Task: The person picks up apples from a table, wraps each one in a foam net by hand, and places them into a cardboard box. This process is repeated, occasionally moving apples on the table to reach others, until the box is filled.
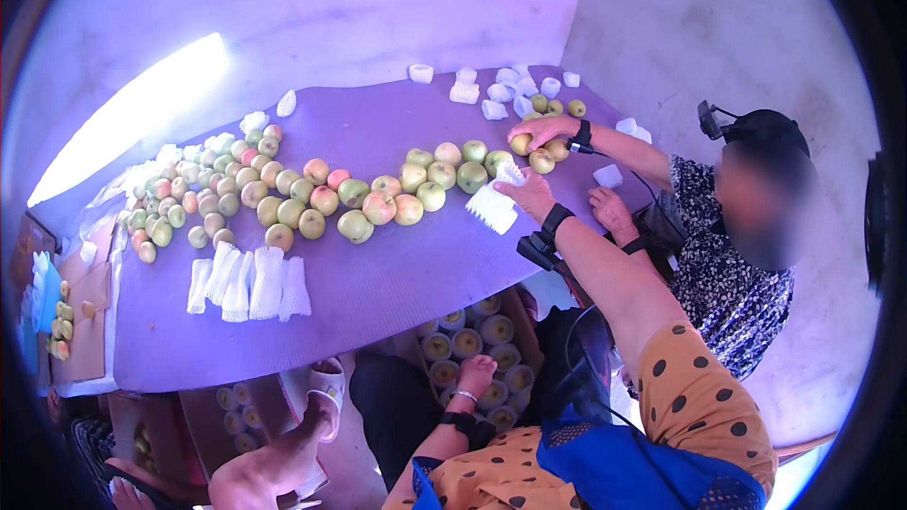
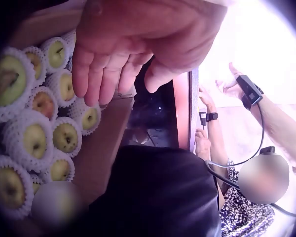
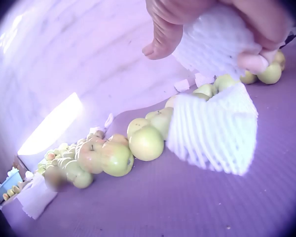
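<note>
My right hand [image 1: 531, 196] holds a white foam net [image 1: 491, 209] above the table, close to a row of green and reddish apples [image 1: 432, 195]. In the right wrist view, my right hand [image 3: 207, 29] has its fingers round bunched foam [image 3: 217, 39], and a flared foam piece [image 3: 214, 133] hangs below. Over a carton of apples in foam nets [image 1: 466, 343] is my left hand [image 1: 477, 375]. The left wrist view shows that left hand [image 2: 148, 39] with extended fingers and nothing held, above the netted apples [image 2: 35, 140]; whether it touches them is unclear.
Flat foam nets [image 1: 266, 283] lie on the purple table [image 1: 378, 293] at the front left. More loose foam nets [image 1: 507, 85] lie at the back right. A person at the right [image 1: 732, 255] touches apples with one hand. Another carton [image 1: 203, 416] stands below the table.
</note>
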A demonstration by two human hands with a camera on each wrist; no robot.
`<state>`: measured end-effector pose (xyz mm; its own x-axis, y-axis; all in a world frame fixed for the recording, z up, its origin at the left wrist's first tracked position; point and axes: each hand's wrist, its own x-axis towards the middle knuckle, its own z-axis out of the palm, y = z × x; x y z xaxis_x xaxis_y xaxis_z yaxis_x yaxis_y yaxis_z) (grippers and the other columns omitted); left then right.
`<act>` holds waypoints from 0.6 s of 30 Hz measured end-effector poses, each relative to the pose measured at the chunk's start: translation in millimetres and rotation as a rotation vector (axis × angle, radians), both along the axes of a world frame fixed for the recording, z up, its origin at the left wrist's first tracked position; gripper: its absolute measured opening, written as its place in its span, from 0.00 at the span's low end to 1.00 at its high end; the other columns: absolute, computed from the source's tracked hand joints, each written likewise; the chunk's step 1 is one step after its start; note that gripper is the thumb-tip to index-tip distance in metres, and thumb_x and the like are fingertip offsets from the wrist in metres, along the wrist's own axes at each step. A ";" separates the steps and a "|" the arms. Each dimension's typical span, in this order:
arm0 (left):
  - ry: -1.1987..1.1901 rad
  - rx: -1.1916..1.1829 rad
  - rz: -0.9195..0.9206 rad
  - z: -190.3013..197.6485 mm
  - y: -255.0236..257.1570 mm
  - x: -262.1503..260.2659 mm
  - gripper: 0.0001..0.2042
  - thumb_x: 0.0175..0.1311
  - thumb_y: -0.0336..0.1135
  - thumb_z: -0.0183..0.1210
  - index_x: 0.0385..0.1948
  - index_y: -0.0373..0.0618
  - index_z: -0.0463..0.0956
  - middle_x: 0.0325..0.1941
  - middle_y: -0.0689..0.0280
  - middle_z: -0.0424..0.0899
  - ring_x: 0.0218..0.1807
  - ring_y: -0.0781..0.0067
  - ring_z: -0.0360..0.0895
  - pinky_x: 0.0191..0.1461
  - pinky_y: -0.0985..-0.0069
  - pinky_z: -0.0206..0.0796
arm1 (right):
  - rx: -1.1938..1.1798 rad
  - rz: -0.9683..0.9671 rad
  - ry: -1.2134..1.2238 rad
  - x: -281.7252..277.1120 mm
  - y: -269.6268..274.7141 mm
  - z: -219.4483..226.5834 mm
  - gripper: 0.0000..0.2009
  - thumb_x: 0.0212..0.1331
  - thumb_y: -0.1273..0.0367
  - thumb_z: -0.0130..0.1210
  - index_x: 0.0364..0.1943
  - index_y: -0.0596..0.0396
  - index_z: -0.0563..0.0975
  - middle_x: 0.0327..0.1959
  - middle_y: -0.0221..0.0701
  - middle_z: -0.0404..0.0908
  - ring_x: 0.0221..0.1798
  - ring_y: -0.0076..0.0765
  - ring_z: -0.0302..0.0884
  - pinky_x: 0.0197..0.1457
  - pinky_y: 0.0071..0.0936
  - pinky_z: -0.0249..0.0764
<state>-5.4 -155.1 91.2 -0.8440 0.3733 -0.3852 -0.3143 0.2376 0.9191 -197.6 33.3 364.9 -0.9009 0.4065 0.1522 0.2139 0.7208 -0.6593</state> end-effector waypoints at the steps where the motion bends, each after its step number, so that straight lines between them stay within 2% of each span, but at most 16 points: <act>1: -0.002 0.008 0.007 0.1 -0.5 0.3 0.11 0.48 0.40 0.56 0.30 0.46 0.76 0.31 0.61 0.79 0.35 0.65 0.76 0.41 0.73 0.66 | -0.085 -0.016 0.011 -4.5 1.3 -6.2 0.35 0.37 0.54 0.61 0.48 0.66 0.65 0.46 0.46 0.69 0.47 0.43 0.70 0.48 0.31 0.67; 3: 0.017 0.032 0.045 -2.6 0.1 0.3 0.10 0.49 0.39 0.56 0.30 0.45 0.76 0.30 0.62 0.79 0.33 0.67 0.76 0.37 0.74 0.66 | -0.167 -0.030 0.019 -12.3 2.2 -18.2 0.35 0.38 0.53 0.60 0.47 0.66 0.65 0.46 0.46 0.70 0.46 0.43 0.71 0.47 0.30 0.68; 5: 0.036 0.054 0.075 -8.6 -0.4 -3.6 0.09 0.50 0.38 0.55 0.29 0.44 0.75 0.28 0.62 0.79 0.31 0.68 0.76 0.34 0.76 0.67 | -0.426 -0.035 0.069 -17.3 6.2 -29.8 0.27 0.46 0.56 0.56 0.44 0.63 0.66 0.38 0.37 0.74 0.37 0.29 0.73 0.26 0.26 0.70; 6: -0.125 0.467 0.085 -16.6 -3.4 -8.9 0.08 0.51 0.36 0.54 0.28 0.43 0.75 0.26 0.63 0.79 0.28 0.72 0.76 0.30 0.79 0.66 | -0.425 -0.038 0.068 -9.4 3.0 -25.4 0.27 0.46 0.56 0.56 0.44 0.63 0.66 0.38 0.37 0.74 0.37 0.29 0.73 0.26 0.26 0.70; 7: -0.287 0.880 0.095 -21.3 -5.0 -11.1 0.07 0.53 0.35 0.52 0.27 0.42 0.74 0.24 0.65 0.78 0.25 0.75 0.75 0.26 0.81 0.65 | -0.631 0.095 0.052 6.3 -5.6 -13.6 0.23 0.50 0.56 0.53 0.43 0.60 0.67 0.36 0.34 0.74 0.34 0.27 0.73 0.23 0.25 0.68; 8: -0.289 0.880 0.098 4.3 -8.3 -8.1 0.07 0.53 0.35 0.52 0.27 0.42 0.74 0.24 0.65 0.78 0.25 0.75 0.75 0.26 0.81 0.65 | -0.837 0.232 0.033 23.4 -15.1 -2.7 0.19 0.54 0.57 0.49 0.42 0.57 0.68 0.34 0.32 0.75 0.32 0.25 0.73 0.20 0.25 0.66; 9: -0.277 0.689 0.241 57.9 -14.9 -4.8 0.06 0.54 0.33 0.51 0.27 0.42 0.73 0.22 0.67 0.77 0.23 0.78 0.73 0.23 0.84 0.62 | -0.839 0.232 0.027 41.5 -24.1 4.2 0.19 0.54 0.57 0.49 0.42 0.57 0.68 0.34 0.32 0.75 0.32 0.25 0.73 0.20 0.25 0.66; 10: -0.265 0.494 0.380 93.2 -18.5 -4.0 0.05 0.55 0.32 0.50 0.26 0.43 0.72 0.20 0.69 0.75 0.20 0.81 0.72 0.20 0.87 0.60 | -1.058 0.291 -0.066 62.3 -33.6 9.1 0.18 0.56 0.56 0.45 0.43 0.56 0.68 0.33 0.30 0.73 0.29 0.24 0.71 0.19 0.22 0.64; 11: -0.272 0.490 0.384 101.1 -21.4 -4.6 0.05 0.55 0.32 0.50 0.26 0.43 0.72 0.20 0.69 0.75 0.20 0.81 0.72 0.20 0.87 0.60 | -1.278 0.345 -0.162 84.0 -42.5 11.4 0.18 0.59 0.56 0.41 0.44 0.54 0.68 0.33 0.28 0.72 0.27 0.23 0.69 0.18 0.20 0.62; 13: -0.253 0.599 0.417 108.2 -31.7 -4.0 0.04 0.55 0.33 0.50 0.27 0.44 0.72 0.19 0.69 0.75 0.19 0.82 0.71 0.20 0.86 0.61 | -1.500 0.349 -0.290 132.5 -57.8 7.3 0.20 0.60 0.53 0.37 0.46 0.53 0.66 0.34 0.28 0.72 0.26 0.24 0.69 0.16 0.19 0.61; 15: -0.265 0.613 0.433 109.6 -37.7 -0.9 0.05 0.55 0.33 0.50 0.26 0.44 0.72 0.18 0.70 0.74 0.18 0.82 0.70 0.19 0.86 0.59 | -1.504 0.346 -0.393 180.1 -65.3 5.1 0.21 0.60 0.52 0.36 0.48 0.52 0.65 0.36 0.30 0.73 0.26 0.24 0.70 0.14 0.19 0.61; 16: -0.245 0.652 0.401 107.8 -39.9 0.0 0.05 0.55 0.33 0.50 0.25 0.44 0.71 0.18 0.70 0.73 0.18 0.82 0.69 0.20 0.87 0.59 | -1.513 0.263 -0.449 199.9 -66.5 5.0 0.21 0.60 0.51 0.35 0.47 0.52 0.66 0.34 0.30 0.74 0.24 0.24 0.71 0.13 0.18 0.60; 18: -0.244 0.682 0.367 109.5 -40.1 4.7 0.05 0.56 0.33 0.50 0.25 0.43 0.71 0.17 0.71 0.73 0.18 0.82 0.69 0.21 0.87 0.60 | -1.488 0.233 -0.475 225.3 -62.1 -10.7 0.21 0.60 0.51 0.35 0.46 0.52 0.67 0.33 0.29 0.74 0.23 0.23 0.70 0.13 0.17 0.60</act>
